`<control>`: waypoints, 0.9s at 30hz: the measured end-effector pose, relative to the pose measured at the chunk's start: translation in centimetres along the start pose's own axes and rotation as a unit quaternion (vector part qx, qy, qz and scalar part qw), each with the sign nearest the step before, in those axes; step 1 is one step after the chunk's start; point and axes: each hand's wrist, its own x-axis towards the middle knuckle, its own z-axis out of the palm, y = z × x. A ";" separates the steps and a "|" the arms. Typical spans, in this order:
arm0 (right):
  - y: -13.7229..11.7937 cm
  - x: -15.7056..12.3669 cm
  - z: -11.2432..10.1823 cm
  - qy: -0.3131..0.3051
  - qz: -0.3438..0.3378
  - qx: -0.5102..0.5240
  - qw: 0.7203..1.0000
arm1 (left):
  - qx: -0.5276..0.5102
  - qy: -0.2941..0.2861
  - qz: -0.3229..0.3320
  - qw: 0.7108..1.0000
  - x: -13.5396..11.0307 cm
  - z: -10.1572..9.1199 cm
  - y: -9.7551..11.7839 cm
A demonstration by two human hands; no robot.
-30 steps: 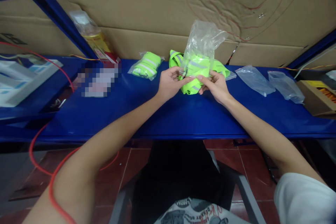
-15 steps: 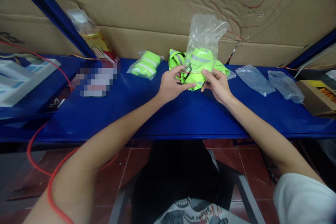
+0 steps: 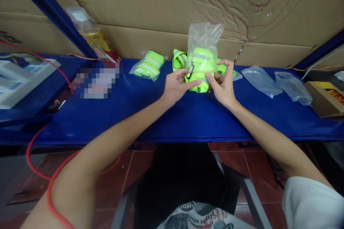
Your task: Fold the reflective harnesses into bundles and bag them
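Note:
A folded bundle of neon-yellow reflective strap [image 3: 197, 85] with grey stripes and a black clip sits partly inside a clear plastic bag [image 3: 204, 35]. The bag's mouth, with a thin red line, faces me, and the lower part of the bundle sticks out of it. My left hand [image 3: 173, 86] pinches the bundle and bag edge from the left, thumb along the front. From the right, my right hand [image 3: 225, 87] grips the same edge with its thumb, its index finger raised and bent. More neon strap [image 3: 179, 59] lies behind, partly hidden.
A bagged neon bundle [image 3: 149, 65] lies to the left on the blue table [image 3: 139, 114]. Flat clear bags [image 3: 262, 80] lie to the right, beside a cardboard box [image 3: 324, 100]. A bottle [image 3: 94, 39] stands back left. A red hose [image 3: 51, 193] crosses my left arm.
The bag and bundle have shifted slightly left and straightened upright. My right index finger has lifted and bent away from the bundle. My left hand has barely moved.

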 end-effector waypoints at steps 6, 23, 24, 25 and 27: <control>-0.4 -0.6 -0.1 -0.063 -0.065 -0.069 0.994 | -0.043 0.001 -0.036 0.998 0.6 -0.7 0.5; 3.2 1.8 -0.3 0.019 -0.068 0.019 0.997 | 0.048 -0.013 0.050 0.997 0.3 -0.6 -1.3; 3.3 1.9 -0.4 0.026 -0.064 0.021 0.997 | 0.053 -0.032 0.068 0.996 0.3 -0.7 -1.3; 3.3 2.0 -0.6 0.030 -0.061 0.023 0.997 | 0.058 -0.048 0.081 0.994 0.3 -0.8 -1.2; 3.2 2.1 -0.8 0.031 -0.060 0.025 0.997 | 0.067 -0.064 0.096 0.991 0.3 -0.8 -1.1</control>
